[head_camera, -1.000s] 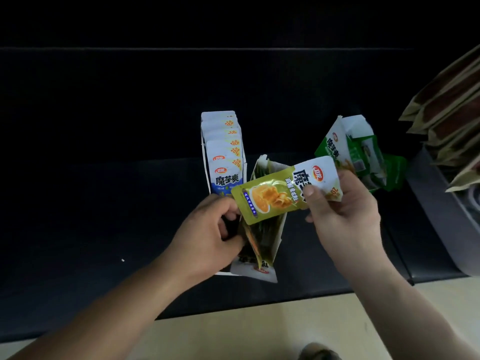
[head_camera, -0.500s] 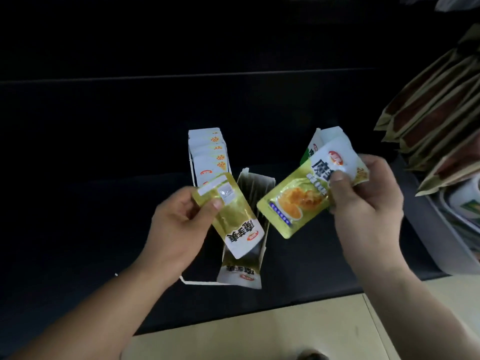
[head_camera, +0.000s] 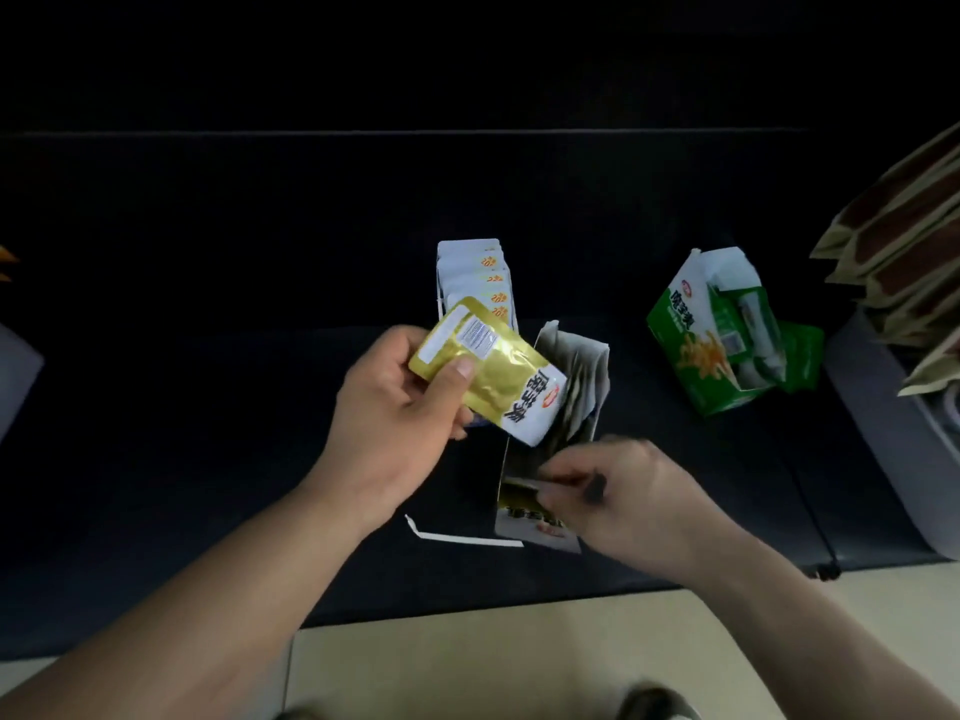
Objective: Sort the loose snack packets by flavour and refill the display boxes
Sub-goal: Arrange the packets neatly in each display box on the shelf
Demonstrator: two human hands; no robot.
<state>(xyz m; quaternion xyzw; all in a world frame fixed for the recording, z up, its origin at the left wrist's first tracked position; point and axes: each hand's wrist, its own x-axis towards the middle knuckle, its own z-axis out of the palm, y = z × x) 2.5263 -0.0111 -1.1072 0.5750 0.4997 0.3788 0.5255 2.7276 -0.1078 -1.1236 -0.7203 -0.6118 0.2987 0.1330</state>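
The filled box [head_camera: 475, 272] stands far-left of the open box [head_camera: 571, 366]. A tipped box [head_camera: 696, 335] lies right of both, stacked pouches [head_camera: 904, 236] farther right.

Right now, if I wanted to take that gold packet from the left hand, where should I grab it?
Probably its white printed end, coming from the right. The left hand pinches the gold packet at the upper-left end, thumb on top, so that lower-right end juts out bare. It is flat, so fingers above and below should suit.
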